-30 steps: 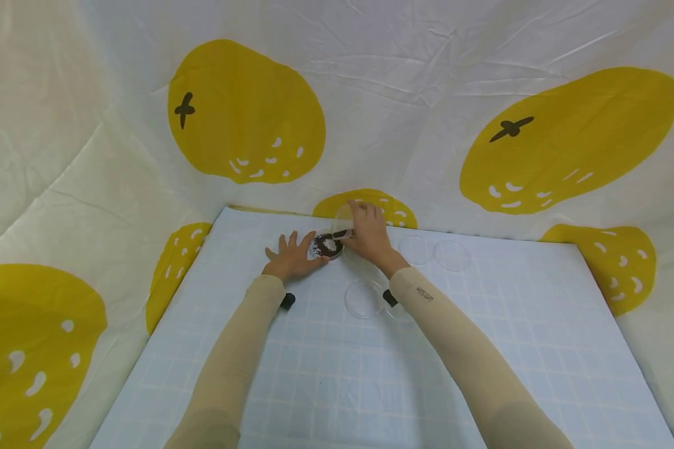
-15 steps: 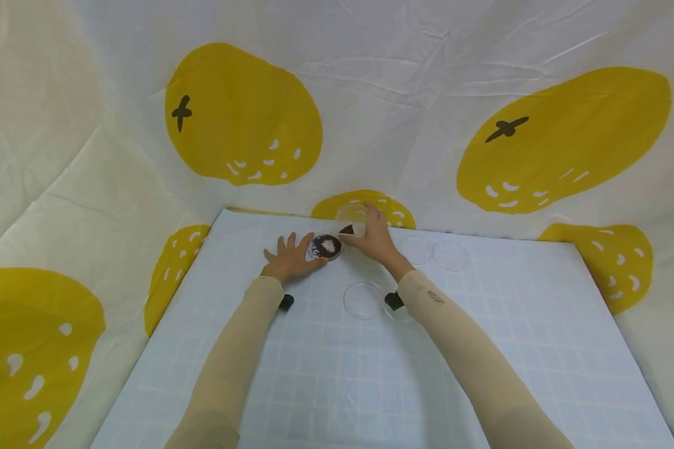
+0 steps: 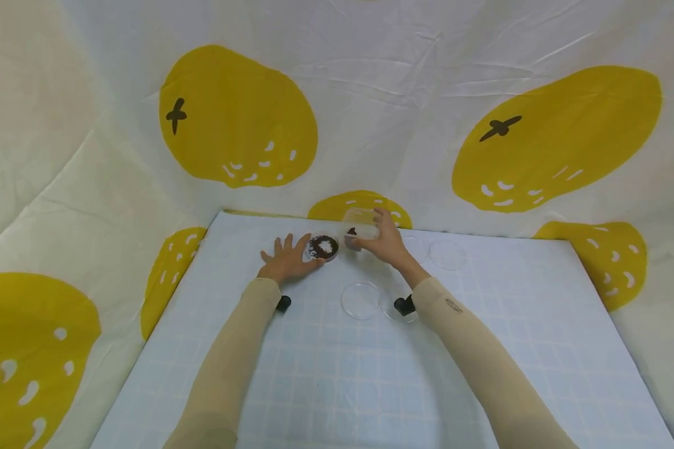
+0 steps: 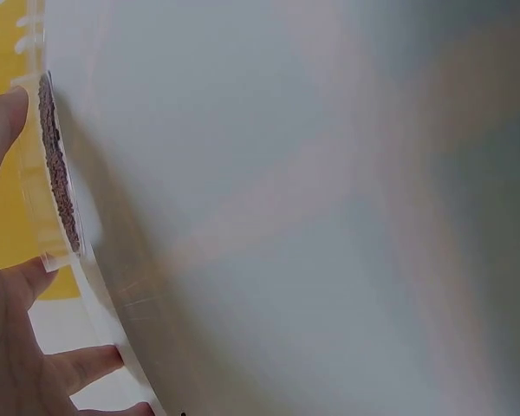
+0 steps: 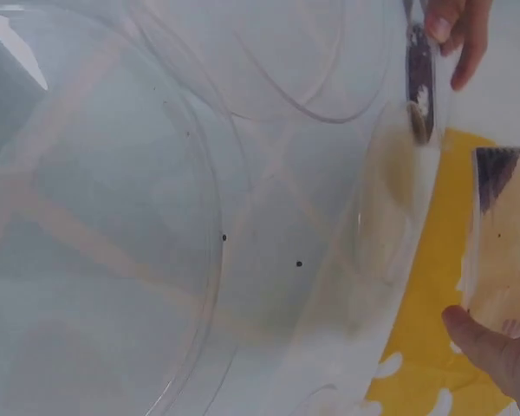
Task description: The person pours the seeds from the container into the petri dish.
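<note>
My left hand (image 3: 288, 260) holds a round petri dish (image 3: 322, 247) of dark granules, topped with white bits, between thumb and index finger at the back of the table. The left wrist view shows this dish edge-on, its dark granular layer (image 4: 59, 165) inside the clear wall. My right hand (image 3: 386, 242) grips a clear plastic container (image 3: 361, 218) just right of the dish, tilted, with a small heap of dark granules (image 3: 352, 234) in its lower corner. In the right wrist view the thumb (image 5: 481, 342) lies against that container (image 5: 511, 234).
Empty clear petri dishes lie on the table: one (image 3: 359, 301) in front, another beside it partly behind the right wrist camera (image 3: 404, 305), and two at right, including a dish (image 3: 448, 255). A patterned cloth wall (image 3: 393, 125) rises behind the table edge. Two dark specks (image 5: 299, 263) show on the right.
The right hand has moved the clear container from over the granule-filled dish to the right, away from it. The left hand stays at the dish.
</note>
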The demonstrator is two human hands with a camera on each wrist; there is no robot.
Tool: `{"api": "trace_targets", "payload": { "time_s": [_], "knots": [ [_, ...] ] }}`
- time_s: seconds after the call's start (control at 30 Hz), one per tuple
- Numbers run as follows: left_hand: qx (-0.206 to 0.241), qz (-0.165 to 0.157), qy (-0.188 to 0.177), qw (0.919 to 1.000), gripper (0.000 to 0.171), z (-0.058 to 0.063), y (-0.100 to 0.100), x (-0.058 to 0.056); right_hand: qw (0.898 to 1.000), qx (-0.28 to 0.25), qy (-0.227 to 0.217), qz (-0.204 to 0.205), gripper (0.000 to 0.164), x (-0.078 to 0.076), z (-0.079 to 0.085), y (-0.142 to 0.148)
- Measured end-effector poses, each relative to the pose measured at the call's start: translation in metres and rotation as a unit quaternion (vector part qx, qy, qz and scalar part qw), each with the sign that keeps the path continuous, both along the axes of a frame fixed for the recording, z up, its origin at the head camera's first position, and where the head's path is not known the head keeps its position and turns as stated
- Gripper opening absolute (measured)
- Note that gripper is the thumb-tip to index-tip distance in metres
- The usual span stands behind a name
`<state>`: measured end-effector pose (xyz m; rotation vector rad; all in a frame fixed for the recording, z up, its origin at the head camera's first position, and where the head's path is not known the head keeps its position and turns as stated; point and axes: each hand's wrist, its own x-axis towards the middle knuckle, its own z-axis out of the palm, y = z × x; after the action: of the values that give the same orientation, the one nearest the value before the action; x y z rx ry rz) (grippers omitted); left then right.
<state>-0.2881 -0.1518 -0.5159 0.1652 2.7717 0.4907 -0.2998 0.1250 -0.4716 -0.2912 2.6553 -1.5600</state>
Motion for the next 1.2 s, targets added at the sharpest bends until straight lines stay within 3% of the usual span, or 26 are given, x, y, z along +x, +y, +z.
{"api": "trace_targets", "payload": {
  "time_s": [0.53,0.93,1.13,1.2],
  "knots": [
    [0.012,-0.002,-0.007,0.9999,0.094,0.003,-0.001,0.002,0.998,-0.048,-0.028,0.010,0.102,0.029,0.003,0.053],
    [0.009,-0.008,-0.006,0.9999,0.096,0.001,0.001,0.000,0.996,-0.084,-0.033,0.016,0.100,0.053,0.016,0.104],
    [0.010,-0.006,-0.004,0.9999,0.095,0.001,0.000,0.000,0.995,-0.090,-0.024,0.026,0.098,0.074,0.033,0.123],
    [0.011,-0.006,-0.003,0.9999,0.095,0.001,-0.001,0.000,0.996,-0.083,-0.018,0.026,0.099,0.077,0.029,0.132]
  ]
}}
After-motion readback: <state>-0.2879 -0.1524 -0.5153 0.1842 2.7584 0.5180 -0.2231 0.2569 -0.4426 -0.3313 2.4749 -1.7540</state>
